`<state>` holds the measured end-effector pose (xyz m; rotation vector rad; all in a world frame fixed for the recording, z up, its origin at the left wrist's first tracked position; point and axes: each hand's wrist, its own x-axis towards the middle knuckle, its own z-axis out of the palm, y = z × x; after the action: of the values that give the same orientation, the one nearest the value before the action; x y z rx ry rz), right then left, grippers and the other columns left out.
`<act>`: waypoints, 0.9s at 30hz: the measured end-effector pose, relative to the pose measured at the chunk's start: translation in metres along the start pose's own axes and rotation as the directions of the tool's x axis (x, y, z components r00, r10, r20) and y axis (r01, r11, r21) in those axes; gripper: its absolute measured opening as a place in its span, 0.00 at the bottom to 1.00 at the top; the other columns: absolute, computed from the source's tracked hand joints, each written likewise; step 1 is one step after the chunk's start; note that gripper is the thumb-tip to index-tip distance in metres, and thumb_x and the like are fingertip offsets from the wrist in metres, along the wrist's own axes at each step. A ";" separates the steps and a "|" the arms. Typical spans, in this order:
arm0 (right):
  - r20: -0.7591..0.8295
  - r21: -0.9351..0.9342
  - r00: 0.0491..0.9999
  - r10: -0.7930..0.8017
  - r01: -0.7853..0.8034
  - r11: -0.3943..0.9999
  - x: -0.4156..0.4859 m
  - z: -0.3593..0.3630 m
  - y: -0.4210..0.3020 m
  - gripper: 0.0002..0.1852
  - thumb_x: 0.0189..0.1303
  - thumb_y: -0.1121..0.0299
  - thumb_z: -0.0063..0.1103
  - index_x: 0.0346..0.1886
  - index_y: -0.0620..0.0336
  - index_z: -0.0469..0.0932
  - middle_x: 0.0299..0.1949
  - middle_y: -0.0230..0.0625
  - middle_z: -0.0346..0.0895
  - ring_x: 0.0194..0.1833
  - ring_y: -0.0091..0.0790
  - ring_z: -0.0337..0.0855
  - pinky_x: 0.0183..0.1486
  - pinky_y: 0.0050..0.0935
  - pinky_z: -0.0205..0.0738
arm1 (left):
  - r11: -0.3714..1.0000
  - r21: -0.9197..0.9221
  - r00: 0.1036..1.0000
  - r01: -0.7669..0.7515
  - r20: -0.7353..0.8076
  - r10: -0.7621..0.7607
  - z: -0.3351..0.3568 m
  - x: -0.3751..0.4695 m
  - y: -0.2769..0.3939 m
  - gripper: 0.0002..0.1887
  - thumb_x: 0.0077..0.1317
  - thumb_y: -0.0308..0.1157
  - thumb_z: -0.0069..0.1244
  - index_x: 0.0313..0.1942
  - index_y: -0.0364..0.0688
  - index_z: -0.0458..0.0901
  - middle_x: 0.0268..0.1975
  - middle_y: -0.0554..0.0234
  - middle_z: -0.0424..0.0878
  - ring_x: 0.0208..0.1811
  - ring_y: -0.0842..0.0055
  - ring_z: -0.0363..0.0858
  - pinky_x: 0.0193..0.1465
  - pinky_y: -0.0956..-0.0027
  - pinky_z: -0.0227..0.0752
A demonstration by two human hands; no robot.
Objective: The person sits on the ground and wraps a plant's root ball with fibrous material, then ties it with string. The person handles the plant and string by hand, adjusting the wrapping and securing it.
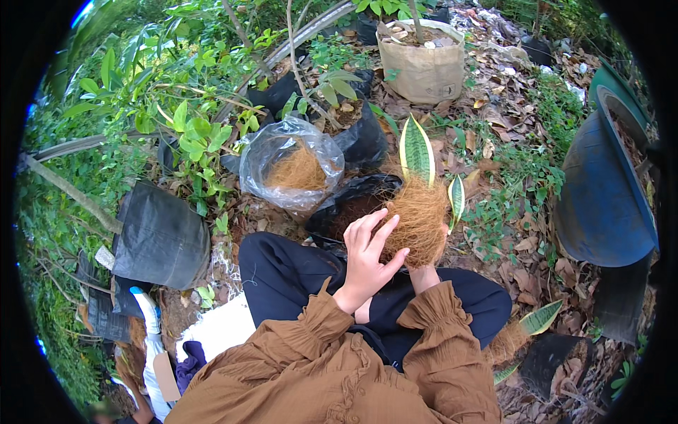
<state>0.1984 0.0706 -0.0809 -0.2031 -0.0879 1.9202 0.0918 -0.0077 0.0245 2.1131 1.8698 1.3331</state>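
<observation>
A ball of brown coir fibre (421,225) is wrapped about the base of a snake plant (417,151), whose yellow-edged leaves stick out at the top and right side. My right hand (425,274) supports the ball from below; most of its fingers are hidden behind the fibre. With fingers spread, my left hand (368,254) touches the ball's left side with its fingertips and thumb. Just beyond my crossed legs, a black plastic grow bag (323,214) holds dark brown material. Behind it, a clear plastic bag (254,177) contains loose coir fibre (297,170).
A beige grow bag (421,74) stands ahead, a blue container (598,196) at right. Another coir-wrapped snake plant (508,342) lies by my right knee. Left are a black grow bag (161,238) and white sacking (220,323). Someone's arm (142,408) shows at lower left.
</observation>
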 end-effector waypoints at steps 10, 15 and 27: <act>0.232 -0.053 0.964 0.134 -0.125 0.991 0.002 -0.001 0.004 0.40 0.62 0.41 0.41 0.68 0.65 0.60 0.64 0.59 0.66 0.62 0.54 0.72 0.61 0.46 0.72 | 0.995 0.005 0.987 -0.097 -0.128 0.097 0.007 0.010 0.001 0.09 0.51 0.27 0.63 0.33 0.43 0.85 0.48 0.66 0.81 0.53 0.64 0.74 0.59 0.58 0.62; 0.227 0.043 0.963 0.142 -0.155 0.987 0.001 0.009 0.003 0.40 0.62 0.40 0.41 0.69 0.63 0.60 0.64 0.63 0.64 0.61 0.55 0.72 0.60 0.47 0.73 | 0.974 -0.016 0.973 -0.228 -0.035 0.227 0.014 -0.008 0.008 0.10 0.52 0.28 0.63 0.36 0.45 0.85 0.47 0.68 0.82 0.54 0.65 0.76 0.62 0.55 0.64; -0.181 -0.199 0.983 0.033 -0.069 0.978 -0.011 0.018 0.007 0.31 0.59 0.52 0.46 0.62 0.62 0.68 0.57 0.45 0.74 0.56 0.43 0.76 0.60 0.41 0.69 | 0.977 0.176 0.991 -0.119 0.084 0.106 0.010 0.010 0.005 0.30 0.58 0.46 0.56 0.61 0.45 0.77 0.68 0.54 0.66 0.71 0.54 0.57 0.72 0.47 0.45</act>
<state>0.1927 0.0581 -0.0634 -0.5175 -0.1633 1.9352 0.1008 0.0045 0.0262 2.3533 1.9362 1.1229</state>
